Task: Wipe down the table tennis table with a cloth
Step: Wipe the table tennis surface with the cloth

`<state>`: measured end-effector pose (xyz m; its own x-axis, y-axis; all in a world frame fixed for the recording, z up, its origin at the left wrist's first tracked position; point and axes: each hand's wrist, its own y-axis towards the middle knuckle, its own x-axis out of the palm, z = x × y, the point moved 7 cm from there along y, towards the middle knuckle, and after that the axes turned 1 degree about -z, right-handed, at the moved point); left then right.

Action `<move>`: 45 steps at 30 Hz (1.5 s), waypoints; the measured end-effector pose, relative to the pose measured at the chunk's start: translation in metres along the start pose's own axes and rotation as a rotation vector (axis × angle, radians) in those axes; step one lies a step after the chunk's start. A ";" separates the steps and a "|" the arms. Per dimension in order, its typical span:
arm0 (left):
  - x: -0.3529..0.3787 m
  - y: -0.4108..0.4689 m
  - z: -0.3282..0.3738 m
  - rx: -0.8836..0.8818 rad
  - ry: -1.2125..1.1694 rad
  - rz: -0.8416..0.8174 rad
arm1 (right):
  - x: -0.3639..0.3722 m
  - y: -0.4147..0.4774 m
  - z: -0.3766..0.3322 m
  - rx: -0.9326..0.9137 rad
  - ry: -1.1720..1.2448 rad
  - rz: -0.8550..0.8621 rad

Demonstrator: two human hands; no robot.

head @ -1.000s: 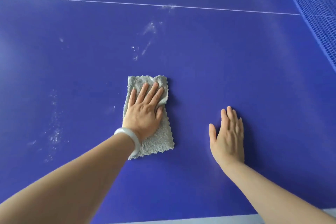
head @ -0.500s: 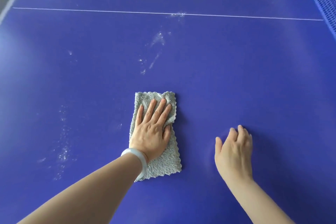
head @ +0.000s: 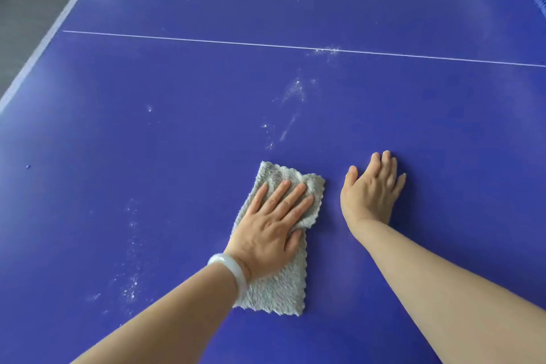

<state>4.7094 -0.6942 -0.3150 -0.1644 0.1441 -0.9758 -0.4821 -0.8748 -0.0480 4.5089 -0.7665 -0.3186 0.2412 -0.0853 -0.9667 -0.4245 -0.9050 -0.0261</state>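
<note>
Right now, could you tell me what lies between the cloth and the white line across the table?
In the head view, white dust smears lie on the blue table between the cloth and the white line.

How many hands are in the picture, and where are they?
2. The left hand lies flat on the grey cloth; the right hand rests on the blue table beside it, to its right.

cloth [head: 279,287] on table [head: 147,156], left of right hand [head: 370,192]
</note>
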 end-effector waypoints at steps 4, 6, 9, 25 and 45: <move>-0.026 0.020 -0.104 -0.486 -0.008 0.104 | 0.000 0.000 -0.002 0.018 -0.026 0.000; -0.028 0.015 -0.112 -0.706 -0.071 0.137 | -0.002 -0.001 -0.002 0.021 -0.031 0.008; -0.014 0.004 -0.033 -0.547 -0.067 0.155 | -0.001 -0.001 -0.003 0.019 -0.023 0.009; -0.033 0.060 -0.116 -0.503 0.019 0.160 | -0.001 -0.001 -0.003 0.018 -0.076 0.015; -0.017 0.116 -0.041 -0.063 -0.037 0.012 | -0.030 0.043 -0.001 -0.102 0.023 -0.017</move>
<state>4.6912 -0.8169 -0.3124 -0.2019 0.1498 -0.9679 -0.4247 -0.9039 -0.0513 4.4848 -0.8031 -0.2900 0.2678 -0.0781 -0.9603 -0.3295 -0.9440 -0.0151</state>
